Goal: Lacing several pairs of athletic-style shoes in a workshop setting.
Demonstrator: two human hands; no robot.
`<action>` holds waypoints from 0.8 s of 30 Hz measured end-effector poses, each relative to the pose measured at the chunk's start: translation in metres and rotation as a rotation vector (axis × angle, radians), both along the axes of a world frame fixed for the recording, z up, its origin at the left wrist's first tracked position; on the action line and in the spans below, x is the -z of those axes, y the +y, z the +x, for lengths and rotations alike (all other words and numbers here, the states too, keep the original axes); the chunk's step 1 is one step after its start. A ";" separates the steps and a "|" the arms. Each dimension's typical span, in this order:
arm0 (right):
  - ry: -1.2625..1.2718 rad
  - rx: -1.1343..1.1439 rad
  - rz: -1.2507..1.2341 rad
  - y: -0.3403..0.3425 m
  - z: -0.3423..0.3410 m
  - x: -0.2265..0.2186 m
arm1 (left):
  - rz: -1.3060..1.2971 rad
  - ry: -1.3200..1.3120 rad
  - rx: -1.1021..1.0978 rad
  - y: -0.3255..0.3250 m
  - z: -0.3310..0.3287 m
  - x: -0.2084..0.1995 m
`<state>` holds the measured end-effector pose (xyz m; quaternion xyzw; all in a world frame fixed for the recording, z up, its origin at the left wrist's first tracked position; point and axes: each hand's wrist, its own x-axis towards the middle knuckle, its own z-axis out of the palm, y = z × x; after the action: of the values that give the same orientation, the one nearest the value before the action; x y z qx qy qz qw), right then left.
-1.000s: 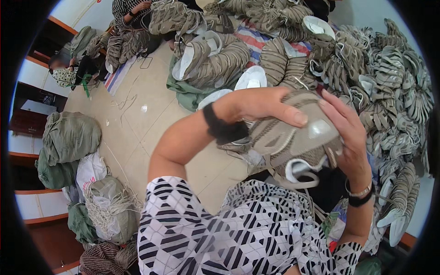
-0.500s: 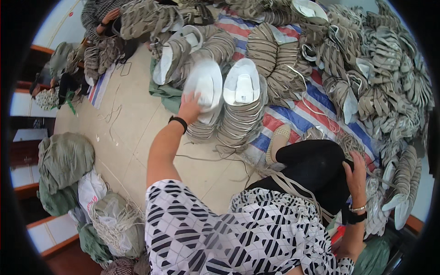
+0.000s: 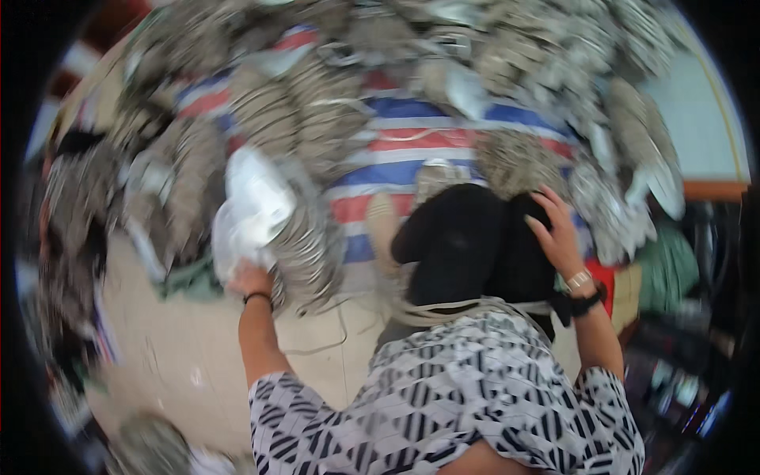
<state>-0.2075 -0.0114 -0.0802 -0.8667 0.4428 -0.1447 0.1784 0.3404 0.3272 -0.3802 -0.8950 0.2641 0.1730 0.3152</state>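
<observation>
Low at the near end of the left of two stacks, my left hand touches a blurred white-lined shoe upper. Motion smears its fingers and the upper partly hides them, so its grip does not show. Just right of it stands the second stack of nested grey-beige shoe uppers, topped by a white lining. My right hand rests on my black-trousered knee, fingers apart, holding nothing. Pale cords lie across my lap.
Bundles of stacked uppers lie ahead on a red, white and blue striped sheet. More uppers are heaped along the far side. A green bag sits at the right. Tiled floor spreads at the left.
The view has swung to the right and blurred, so the stacks appear farther left. My left hand has shifted from atop the white lining to the stack's near end. My right hand stays at my knee.
</observation>
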 end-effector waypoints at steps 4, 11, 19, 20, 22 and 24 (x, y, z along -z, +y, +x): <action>-0.317 0.739 0.473 -0.004 -0.126 0.049 | 0.064 0.305 0.188 -0.046 -0.026 -0.009; -0.480 0.957 0.748 0.022 -0.258 0.169 | -0.678 -0.088 0.015 -0.059 -0.070 -0.093; 0.010 0.019 0.427 -0.206 -0.128 0.184 | -1.346 0.662 0.753 -0.224 -0.291 -0.287; 0.087 -0.131 0.491 -0.217 -0.091 0.190 | -1.245 0.753 0.849 -0.229 -0.301 -0.287; 0.117 -0.305 0.550 -0.224 -0.042 0.215 | -1.062 0.857 0.879 -0.246 -0.332 -0.276; 0.375 -0.444 0.514 -0.227 0.005 0.237 | -1.155 0.982 0.798 -0.257 -0.327 -0.262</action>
<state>-0.2026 -0.2383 -0.3176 -0.8799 0.2911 0.1742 0.3328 0.0137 0.0705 -0.1185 -0.5789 0.7127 0.2554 -0.3029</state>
